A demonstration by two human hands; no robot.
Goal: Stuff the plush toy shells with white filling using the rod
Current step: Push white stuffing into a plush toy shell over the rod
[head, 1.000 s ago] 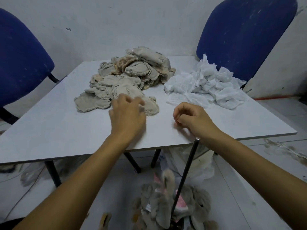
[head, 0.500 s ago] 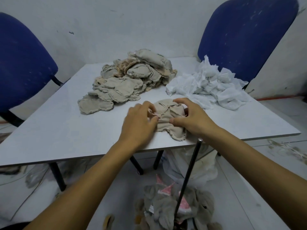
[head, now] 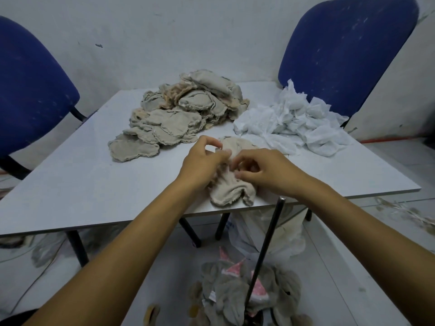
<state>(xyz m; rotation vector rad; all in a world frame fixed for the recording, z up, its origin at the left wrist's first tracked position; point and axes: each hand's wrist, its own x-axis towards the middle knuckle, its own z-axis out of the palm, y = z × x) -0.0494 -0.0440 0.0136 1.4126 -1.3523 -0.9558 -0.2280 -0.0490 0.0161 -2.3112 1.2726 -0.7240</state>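
One beige plush shell (head: 231, 191) lies at the near edge of the white table (head: 82, 184). My left hand (head: 202, 163) and my right hand (head: 266, 171) both pinch its upper part, fingers curled into the fabric. A heap of empty beige shells (head: 183, 114) sits at the table's middle back. White filling (head: 292, 123) is piled at the back right. The black rod (head: 263, 252) leans upright against the table's front edge, just below my right wrist, untouched.
Blue chairs stand at the left (head: 30, 90) and at the back right (head: 346, 50). On the floor below me lie grey plush toys with pink ears (head: 235, 292). A plastic bag (head: 282, 234) hangs under the table.
My left hand pulled one shell off the heap toward the near edge. My right hand joined it, and both now pinch the shell closer together. The rod has stayed put.
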